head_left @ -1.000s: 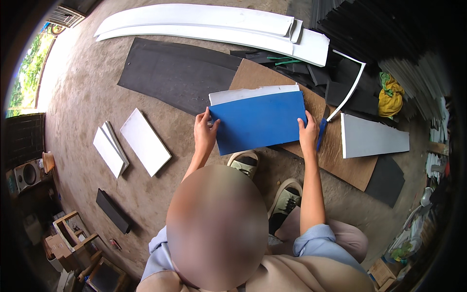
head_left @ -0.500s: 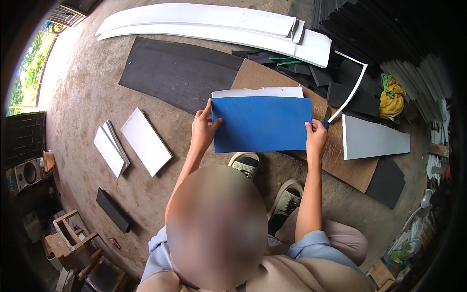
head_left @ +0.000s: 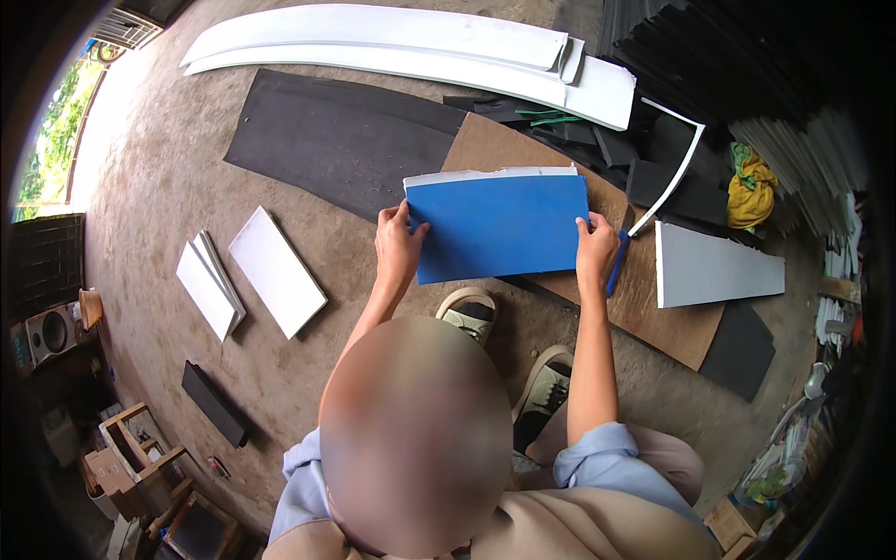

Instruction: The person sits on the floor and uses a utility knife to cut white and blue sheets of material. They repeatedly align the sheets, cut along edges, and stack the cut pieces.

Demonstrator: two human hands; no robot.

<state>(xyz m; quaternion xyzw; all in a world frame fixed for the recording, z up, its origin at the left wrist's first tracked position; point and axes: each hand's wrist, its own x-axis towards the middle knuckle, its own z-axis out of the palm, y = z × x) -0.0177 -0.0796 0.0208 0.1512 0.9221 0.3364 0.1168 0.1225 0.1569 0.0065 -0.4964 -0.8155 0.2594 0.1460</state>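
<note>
A rectangular blue sheet (head_left: 499,229) is held up in front of me, one hand at each side edge. My left hand (head_left: 399,245) pinches its left edge between thumb and fingers. My right hand (head_left: 597,250) grips the right edge the same way. Behind the sheet's far edge shows a white foam strip (head_left: 495,174) with a ragged border; the rest of it is hidden. Under these lies a brown wooden board (head_left: 653,313). Just right of my right hand, a narrow blue object (head_left: 617,265) rests on the board, its kind unclear.
Long white foam panels (head_left: 401,42) lie at the back, before them a dark grey sheet (head_left: 345,135). White slabs (head_left: 278,273) and a black block (head_left: 217,403) are on the floor at left. A grey-white trapezoid panel (head_left: 714,266) lies right, near a yellow cloth (head_left: 751,191).
Both hands have shifted the blue sheet slightly left, its near edge rising away from me. It hides more of the white strip, and more of the narrow blue object shows.
</note>
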